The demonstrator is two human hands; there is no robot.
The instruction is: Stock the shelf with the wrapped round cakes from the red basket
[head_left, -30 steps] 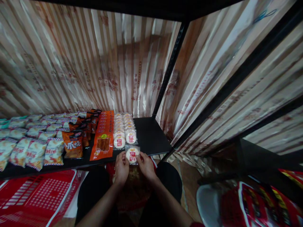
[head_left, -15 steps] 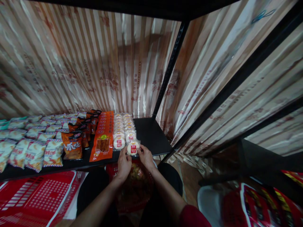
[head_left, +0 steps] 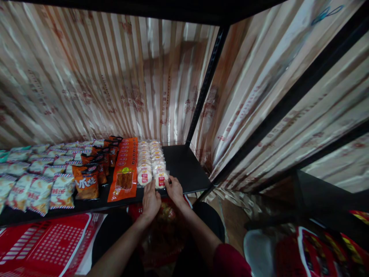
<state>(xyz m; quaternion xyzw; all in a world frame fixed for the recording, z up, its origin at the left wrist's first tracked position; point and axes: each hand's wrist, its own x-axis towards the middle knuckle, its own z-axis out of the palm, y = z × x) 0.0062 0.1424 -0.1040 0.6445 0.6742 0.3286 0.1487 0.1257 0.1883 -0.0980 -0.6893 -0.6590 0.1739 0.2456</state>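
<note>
Round white rice crackers in clear packets with red labels stand in two columns on the black shelf (head_left: pixel 187 169). The front cracker packet (head_left: pixel 160 179) of the right-hand column lies face up between my hands. My right hand (head_left: pixel 174 189) pinches this packet at its right edge. At its lower left, my left hand (head_left: pixel 151 201) has its fingers stretched towards the gap between the columns, thumb apart, touching the packets' front edge. An orange bag of brown sticks (head_left: pixel 123 177) lies left of the crackers.
Orange and black snack bags (head_left: pixel 85 182) and rows of white snack bags (head_left: pixel 62 190) fill the shelf's left side. Below are a red basket (head_left: pixel 57 238) and a red bag (head_left: pixel 167 234) between my knees. A black upright post (head_left: pixel 206 84) bounds the right; a striped curtain (head_left: pixel 115 77) hangs behind.
The front cracker packet has moved slightly away from me, into line with its column. My left hand has come off its left edge. The view has shifted slightly.
</note>
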